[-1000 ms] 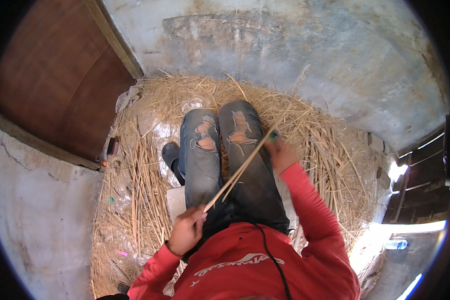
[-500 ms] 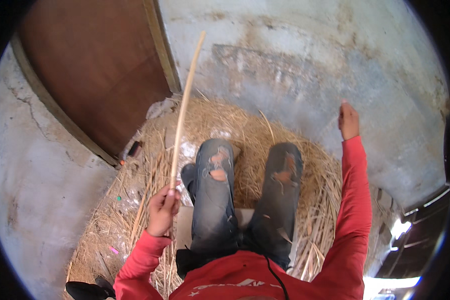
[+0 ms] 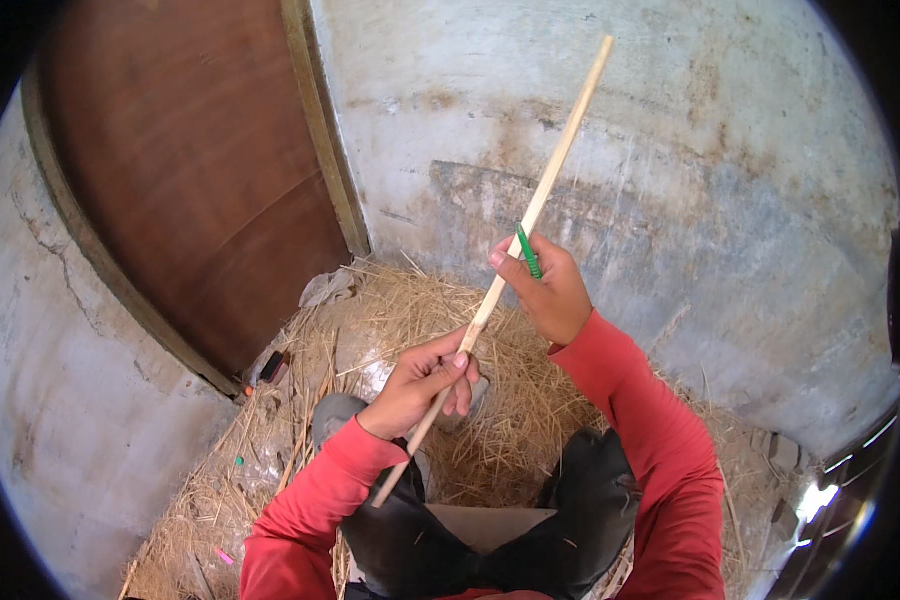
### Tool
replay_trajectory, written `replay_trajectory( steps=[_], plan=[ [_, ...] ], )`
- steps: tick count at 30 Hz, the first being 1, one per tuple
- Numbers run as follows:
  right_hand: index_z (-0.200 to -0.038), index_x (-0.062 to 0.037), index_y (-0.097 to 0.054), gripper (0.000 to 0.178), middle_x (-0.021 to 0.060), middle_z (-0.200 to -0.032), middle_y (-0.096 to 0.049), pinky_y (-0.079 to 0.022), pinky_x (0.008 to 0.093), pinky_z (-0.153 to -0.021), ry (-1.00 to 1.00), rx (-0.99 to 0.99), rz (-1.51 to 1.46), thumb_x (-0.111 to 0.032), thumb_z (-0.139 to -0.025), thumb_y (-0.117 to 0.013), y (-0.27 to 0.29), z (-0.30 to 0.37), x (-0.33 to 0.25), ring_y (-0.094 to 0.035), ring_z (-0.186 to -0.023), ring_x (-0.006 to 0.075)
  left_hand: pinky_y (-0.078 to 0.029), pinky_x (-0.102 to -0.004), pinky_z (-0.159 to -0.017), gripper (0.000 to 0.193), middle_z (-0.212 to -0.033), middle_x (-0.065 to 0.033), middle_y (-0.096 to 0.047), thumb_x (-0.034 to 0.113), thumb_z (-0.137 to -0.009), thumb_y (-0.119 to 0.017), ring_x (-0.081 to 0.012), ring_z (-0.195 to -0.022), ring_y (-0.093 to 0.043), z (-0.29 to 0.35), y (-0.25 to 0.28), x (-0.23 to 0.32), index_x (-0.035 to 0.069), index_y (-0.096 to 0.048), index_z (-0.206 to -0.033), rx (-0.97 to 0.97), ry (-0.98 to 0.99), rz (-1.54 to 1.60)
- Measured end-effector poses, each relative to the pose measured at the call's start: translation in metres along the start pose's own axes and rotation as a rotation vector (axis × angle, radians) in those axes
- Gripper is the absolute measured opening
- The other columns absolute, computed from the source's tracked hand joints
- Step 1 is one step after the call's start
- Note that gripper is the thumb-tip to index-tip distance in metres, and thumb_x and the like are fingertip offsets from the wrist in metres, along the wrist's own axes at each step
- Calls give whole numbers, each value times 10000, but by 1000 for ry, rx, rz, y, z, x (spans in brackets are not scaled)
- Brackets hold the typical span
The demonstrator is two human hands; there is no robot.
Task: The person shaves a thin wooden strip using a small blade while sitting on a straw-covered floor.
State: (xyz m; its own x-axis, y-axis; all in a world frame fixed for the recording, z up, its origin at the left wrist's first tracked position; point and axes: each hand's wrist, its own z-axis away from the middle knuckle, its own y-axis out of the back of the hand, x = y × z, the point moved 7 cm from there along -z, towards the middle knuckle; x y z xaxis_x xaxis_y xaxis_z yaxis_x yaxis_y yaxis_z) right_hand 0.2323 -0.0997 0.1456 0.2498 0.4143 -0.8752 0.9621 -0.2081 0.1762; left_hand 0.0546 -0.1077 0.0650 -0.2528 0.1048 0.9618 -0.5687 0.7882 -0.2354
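Note:
A long, pale bamboo or wooden stick [image 3: 568,138] slants from over my lap up to the right, in front of the wall. My left hand [image 3: 422,388] is wrapped round its lower part, thumb on top, near a darker joint. Higher up, my right hand [image 3: 553,292] is closed round a slim green tool [image 3: 528,252] that looks like a cutter knife, lying across the stick. The right thumb presses against the stick too. Whether a blade is out cannot be seen.
Straw-like shavings and strips [image 3: 500,440] cover the floor around my legs. A brown door [image 3: 190,170] stands at the left, and a stained wall [image 3: 750,220] rises ahead. Near the door's foot lies a small dark block [image 3: 272,367].
My right hand has come in from the far right to the stick, and the green tool now shows in it. The left hand has moved right and the stick leans right. My knees have spread.

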Motion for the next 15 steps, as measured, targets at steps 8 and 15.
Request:
replay_trajectory(
  steps=[8,15],
  plan=[
    [-972,-7,-619,335,147,-653,-582,-439,380,-574,19,-18,374,-338,-1007,-587,21,-2,59,-571,-576,267,-338,-201,-404,443,-777,-8,-550,191,-1089,-463,-41,-416,-406,-71,35,-33,75,-430,-1514,-40,65,-20],
    [-932,-40,-619,375,203,-628,-597,-456,518,-554,-27,-194,587,-392,-1022,-528,4,11,97,-609,-579,422,-286,-200,-401,463,-698,26,-508,163,-1079,-489,-25,-422,-361,-79,53,-60,96,-416,-1531,98,128,0]
  ],
)
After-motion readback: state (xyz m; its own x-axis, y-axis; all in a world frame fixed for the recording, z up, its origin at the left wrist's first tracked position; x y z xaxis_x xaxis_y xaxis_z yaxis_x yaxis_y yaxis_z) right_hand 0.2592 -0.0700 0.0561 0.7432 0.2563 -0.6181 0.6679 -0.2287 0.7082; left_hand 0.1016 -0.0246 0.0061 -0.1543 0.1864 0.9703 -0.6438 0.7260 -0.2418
